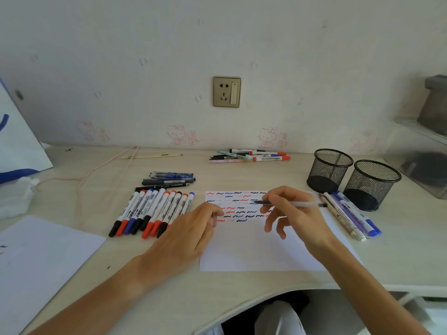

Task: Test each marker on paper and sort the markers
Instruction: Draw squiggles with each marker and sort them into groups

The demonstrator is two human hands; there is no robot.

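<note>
A white test paper lies in front of me, its upper half covered with red, blue and black squiggles. My right hand pinches a thin clear pen lying level above the paper, its dark tip pointing left. My left hand rests with curled fingers on the paper's left edge. A row of several white markers with red, blue and black caps lies to the left. Another small group of pens lies right of the paper.
Two black mesh cups stand at the right. More pens lie at the back and above the marker row. A second sheet is at the left, a bag behind it. A pink cord crosses the desk.
</note>
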